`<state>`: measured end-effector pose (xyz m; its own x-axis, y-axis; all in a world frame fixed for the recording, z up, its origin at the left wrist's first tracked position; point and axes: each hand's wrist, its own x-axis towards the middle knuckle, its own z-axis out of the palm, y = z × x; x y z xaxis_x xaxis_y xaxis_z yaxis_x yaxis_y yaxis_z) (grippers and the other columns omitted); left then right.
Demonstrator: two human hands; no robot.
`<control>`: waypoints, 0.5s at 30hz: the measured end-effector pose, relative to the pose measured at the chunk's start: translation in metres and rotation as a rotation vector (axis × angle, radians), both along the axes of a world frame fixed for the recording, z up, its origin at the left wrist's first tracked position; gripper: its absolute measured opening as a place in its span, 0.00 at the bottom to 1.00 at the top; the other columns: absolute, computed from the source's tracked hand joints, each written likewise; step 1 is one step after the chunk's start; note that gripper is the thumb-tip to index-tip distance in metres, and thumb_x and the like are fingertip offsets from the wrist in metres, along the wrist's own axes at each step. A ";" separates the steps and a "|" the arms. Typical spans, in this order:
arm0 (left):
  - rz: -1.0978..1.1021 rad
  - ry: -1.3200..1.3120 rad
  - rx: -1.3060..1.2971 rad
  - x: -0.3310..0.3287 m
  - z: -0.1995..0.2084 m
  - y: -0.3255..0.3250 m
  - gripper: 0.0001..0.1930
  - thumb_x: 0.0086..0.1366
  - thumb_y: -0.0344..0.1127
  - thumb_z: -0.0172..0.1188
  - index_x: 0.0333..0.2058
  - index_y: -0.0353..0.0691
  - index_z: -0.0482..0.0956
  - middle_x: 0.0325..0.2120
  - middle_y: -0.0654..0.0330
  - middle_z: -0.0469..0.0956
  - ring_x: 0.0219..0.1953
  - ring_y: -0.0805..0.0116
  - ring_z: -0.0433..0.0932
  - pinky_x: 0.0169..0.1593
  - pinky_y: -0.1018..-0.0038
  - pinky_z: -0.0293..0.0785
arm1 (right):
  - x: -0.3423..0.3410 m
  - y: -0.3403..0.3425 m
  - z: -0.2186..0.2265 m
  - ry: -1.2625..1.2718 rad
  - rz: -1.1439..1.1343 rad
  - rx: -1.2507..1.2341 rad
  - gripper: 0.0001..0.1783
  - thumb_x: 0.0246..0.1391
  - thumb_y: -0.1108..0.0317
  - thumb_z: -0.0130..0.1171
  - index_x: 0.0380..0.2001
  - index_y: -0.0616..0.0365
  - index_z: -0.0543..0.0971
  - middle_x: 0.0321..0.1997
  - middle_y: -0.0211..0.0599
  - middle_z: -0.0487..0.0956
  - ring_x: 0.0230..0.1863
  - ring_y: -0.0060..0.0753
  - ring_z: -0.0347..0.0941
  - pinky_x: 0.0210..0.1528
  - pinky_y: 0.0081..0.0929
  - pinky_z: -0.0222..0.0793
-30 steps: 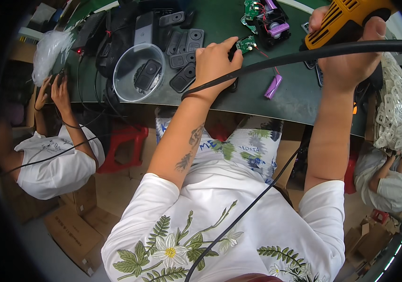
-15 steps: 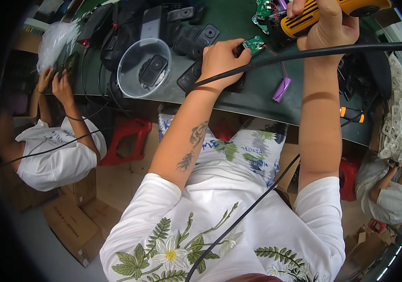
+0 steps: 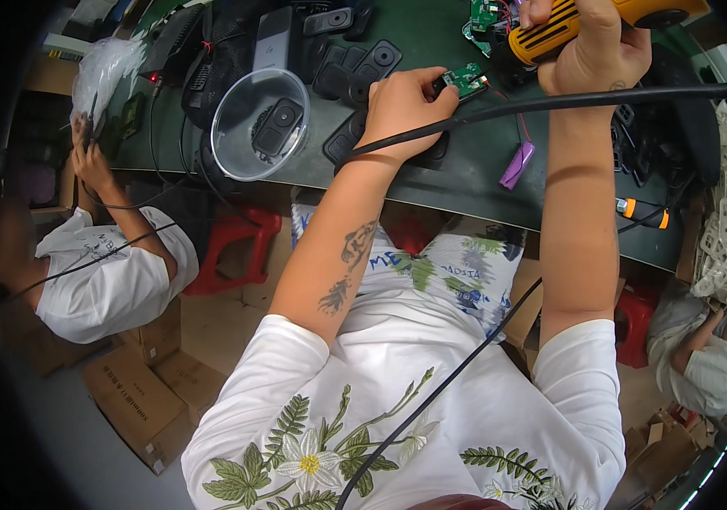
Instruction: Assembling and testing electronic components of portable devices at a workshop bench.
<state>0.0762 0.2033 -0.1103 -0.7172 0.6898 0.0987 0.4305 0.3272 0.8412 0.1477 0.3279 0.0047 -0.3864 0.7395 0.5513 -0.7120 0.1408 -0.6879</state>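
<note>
Worktable: I look down on a green worktable (image 3: 465, 191), its near edge bowing across in front of the person's lap; parts crowd toward the far edge and the left end.
Cable: a thick black cable (image 3: 499, 111) spans my view from the right, passing in front of the right wrist and across the left, cutting over the room between.
Power tool: yellow, vented, toward the far edge; I see this power tool (image 3: 563, 32) held above the surface.
Tub: a clear round tub (image 3: 220, 136) sits close to the near edge, left of centre, a dark device (image 3: 278, 126) inside.
Right hand: the fingers of the right hand (image 3: 595, 55) wrap the power tool.
Left hand: thumb and forefinger of the left hand (image 3: 404, 110) pinch the dark end of the circuit board (image 3: 468, 79), well in from the near edge.
Casings: black casings (image 3: 378, 59) lie behind the left hand.
Screwdriver: an orange-handled screwdriver (image 3: 648, 213) lies by the near edge, toward the right corner.
Battery cell: the purple battery cell (image 3: 516, 166) lies between the hands; green surface shows from there to the near edge.
Wire: I follow a thin red wire (image 3: 522, 127) down to the battery cell.
</note>
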 end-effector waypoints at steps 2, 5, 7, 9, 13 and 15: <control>0.005 0.019 0.012 0.000 -0.001 0.000 0.18 0.61 0.36 0.65 0.47 0.32 0.80 0.19 0.60 0.77 0.22 0.76 0.71 0.30 0.76 0.69 | 0.000 0.001 -0.001 0.004 0.007 -0.002 0.21 0.54 0.69 0.64 0.50 0.61 0.72 0.30 0.31 0.75 0.19 0.23 0.72 0.21 0.21 0.72; 0.010 0.020 0.007 0.001 0.000 -0.001 0.18 0.61 0.36 0.64 0.47 0.32 0.80 0.19 0.59 0.76 0.22 0.76 0.71 0.30 0.76 0.69 | -0.001 0.001 -0.001 0.012 0.010 0.016 0.21 0.54 0.70 0.64 0.50 0.61 0.72 0.30 0.31 0.75 0.19 0.22 0.72 0.21 0.21 0.72; 0.008 0.021 0.010 0.001 -0.001 -0.001 0.18 0.61 0.36 0.64 0.47 0.32 0.80 0.19 0.59 0.76 0.22 0.76 0.71 0.29 0.76 0.69 | 0.000 0.000 -0.002 0.020 0.016 0.031 0.21 0.54 0.70 0.64 0.50 0.62 0.72 0.30 0.30 0.74 0.19 0.22 0.72 0.21 0.20 0.72; 0.005 0.022 0.012 0.000 -0.002 0.000 0.17 0.61 0.36 0.64 0.46 0.31 0.81 0.19 0.59 0.76 0.22 0.76 0.70 0.29 0.76 0.69 | -0.001 -0.001 -0.003 0.019 0.009 0.021 0.21 0.54 0.70 0.63 0.50 0.62 0.72 0.30 0.30 0.74 0.19 0.22 0.72 0.21 0.20 0.72; 0.004 -0.020 0.029 0.000 -0.004 0.000 0.17 0.61 0.35 0.64 0.46 0.32 0.81 0.19 0.61 0.76 0.22 0.77 0.69 0.29 0.76 0.68 | 0.000 -0.002 -0.004 0.025 0.003 0.027 0.20 0.55 0.70 0.63 0.50 0.62 0.72 0.29 0.30 0.74 0.19 0.22 0.72 0.21 0.20 0.72; 0.004 -0.013 0.031 0.000 -0.005 0.000 0.16 0.61 0.35 0.64 0.46 0.32 0.81 0.19 0.61 0.76 0.22 0.77 0.69 0.29 0.77 0.68 | 0.000 -0.002 -0.003 0.021 0.003 0.008 0.20 0.55 0.70 0.63 0.50 0.62 0.72 0.28 0.30 0.74 0.19 0.22 0.72 0.21 0.20 0.72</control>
